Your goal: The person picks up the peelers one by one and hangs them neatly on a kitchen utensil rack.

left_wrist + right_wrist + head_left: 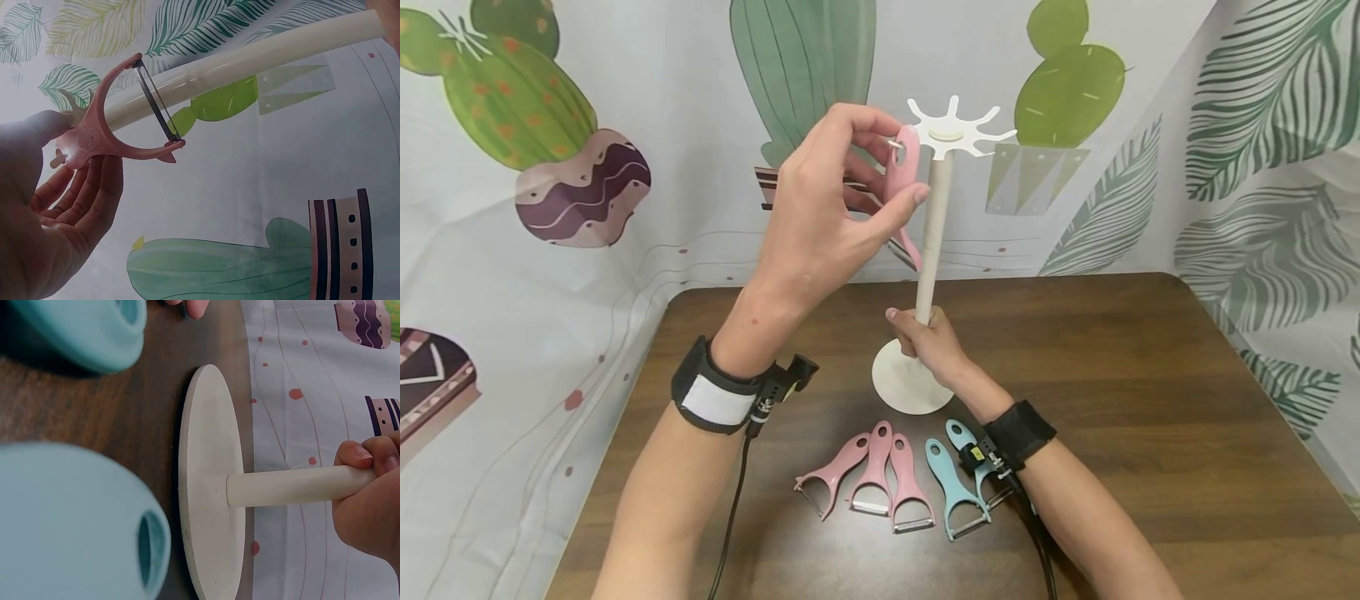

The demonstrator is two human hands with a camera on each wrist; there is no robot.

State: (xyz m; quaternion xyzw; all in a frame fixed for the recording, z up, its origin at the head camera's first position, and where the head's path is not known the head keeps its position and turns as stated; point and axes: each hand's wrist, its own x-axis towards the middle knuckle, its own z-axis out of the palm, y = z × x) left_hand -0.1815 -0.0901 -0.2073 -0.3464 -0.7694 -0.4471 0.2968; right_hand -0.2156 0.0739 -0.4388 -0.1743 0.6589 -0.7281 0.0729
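My left hand (823,204) holds a pink peeler (904,162) between thumb and fingers at the top of a cream stand with several radiating hooks (953,129). One hook tip pokes through the hole in the peeler's handle. In the left wrist view the peeler (94,134) hangs with its blade end pointing down the pole (275,56), and the thumb lies on its handle. Lower down, my right hand (931,342) grips the stand's pole (934,233) just above the round base (910,387); the right wrist view shows fingers wrapped round that pole (294,487).
In front of the base lie three pink peelers (906,475) and two light blue peelers (951,479), one partly behind the right wrist camera. The brown wooden table (1150,417) ends at a cactus-print cloth (662,125). Cables (733,517) trail from both wrist cameras.
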